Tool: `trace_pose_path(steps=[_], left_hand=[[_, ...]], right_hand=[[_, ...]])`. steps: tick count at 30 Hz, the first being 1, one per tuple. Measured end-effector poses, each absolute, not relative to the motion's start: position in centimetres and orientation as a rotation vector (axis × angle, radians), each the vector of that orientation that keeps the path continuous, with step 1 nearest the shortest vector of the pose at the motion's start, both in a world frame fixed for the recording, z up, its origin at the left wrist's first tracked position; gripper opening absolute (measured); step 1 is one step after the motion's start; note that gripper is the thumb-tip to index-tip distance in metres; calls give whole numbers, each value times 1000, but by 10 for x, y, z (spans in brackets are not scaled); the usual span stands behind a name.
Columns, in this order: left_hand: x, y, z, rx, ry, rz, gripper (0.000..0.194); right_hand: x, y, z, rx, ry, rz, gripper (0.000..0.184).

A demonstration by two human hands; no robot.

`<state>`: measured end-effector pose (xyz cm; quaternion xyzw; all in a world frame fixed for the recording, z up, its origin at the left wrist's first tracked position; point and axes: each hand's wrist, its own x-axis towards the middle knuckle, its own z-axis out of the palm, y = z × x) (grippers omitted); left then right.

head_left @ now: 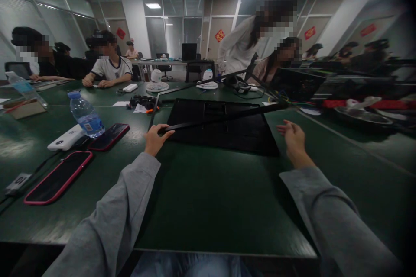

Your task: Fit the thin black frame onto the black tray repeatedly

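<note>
My left hand (156, 139) pinches the near left corner of a thin black rectangular frame (208, 122) between thumb and fingers. The frame is raised and tilted, its far side higher up in the view. Beneath it, a flat black panel (195, 137) with a few seams and a darker raised part near its far side lies on the table. My right hand (295, 140) is just to the right of the panel, below the frame's right corner. Its fingers are apart and hold nothing; a small gap shows between them and the frame.
On the left of the green table (224, 199) are a water bottle (85, 114), a white power bank (66, 137) and two red-edged phones (60, 177) (109, 136). A pan (362, 117) is at right. White fans (157, 82) and a headset (238, 83) stand farther back. Several people sit or stand around.
</note>
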<state>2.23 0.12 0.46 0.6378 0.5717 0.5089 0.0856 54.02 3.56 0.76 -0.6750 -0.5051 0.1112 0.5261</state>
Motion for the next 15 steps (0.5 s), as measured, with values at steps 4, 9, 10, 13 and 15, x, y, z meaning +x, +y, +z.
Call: trace_pose_path(steps=[4,9,10,13,15], left_hand=[[39,-9,8,2119,1778,1383,32],[54,-6,1,2267,1726,1270,32],[56,-5,-1,2277,1713,1236,31],[61,-1,-6,2309,1673,1125,29],[62,0,-7,2350,1664,1065,26]], right_hand=[[532,26,38,-1288,-1057,898,48],[534,29,22,-1468,-1026,729,18],[536,31,14,-1542,-1066,582,20],[539,37,-10,-1716,-1216,133,27],[538,39,-21,-1799,-1281,-61,30]])
